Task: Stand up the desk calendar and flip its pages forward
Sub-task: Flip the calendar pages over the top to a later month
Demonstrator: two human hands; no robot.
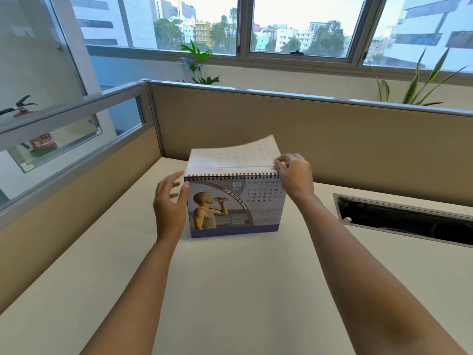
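The desk calendar stands upright on the beige desk, its spiral binding along the top. The front page shows APR 2026 with a picture of a person drinking water. A flipped page curves up and back over the binding, its printing upside down. My right hand pinches that page's right edge just above the binding. My left hand rests beside the calendar's left edge, thumb touching the front page near the top corner, fingers spread.
A tan cubicle partition runs right behind the calendar, with a glass-topped one on the left. An open cable slot is cut into the desk at right. Plants and windows lie beyond the partition.
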